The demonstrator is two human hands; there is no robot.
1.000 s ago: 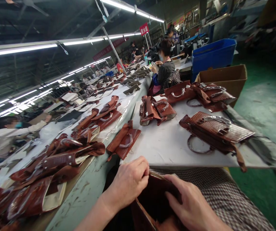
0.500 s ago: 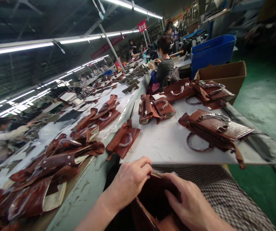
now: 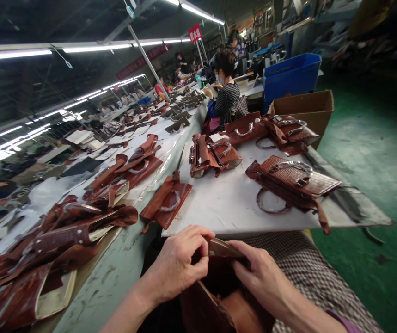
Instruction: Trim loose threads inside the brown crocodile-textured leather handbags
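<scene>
A brown leather handbag (image 3: 201,303) stands with its mouth up over my lap, at the bottom of the head view. My left hand (image 3: 180,259) is closed on the far left part of its top edge, thumb and forefinger pinching. At the right side of the opening my right hand (image 3: 260,273) grips the rim, with the thumb inside and the fingers outside. The bag's inside is dark, and a loose brown leather flap shows at its near side. The lower part of the bag is out of the frame.
Several brown handbags (image 3: 291,180) lie on the white table (image 3: 212,208) ahead. More bags (image 3: 63,240) cover the long bench at left. A blue bin (image 3: 288,78) and a cardboard box (image 3: 305,106) stand beyond. A co-worker in a striped top (image 3: 229,97) sits further along.
The view has swung slightly right, so the surroundings sit further left. Both hands remain on the bag's rim, and the rim between them shows more.
</scene>
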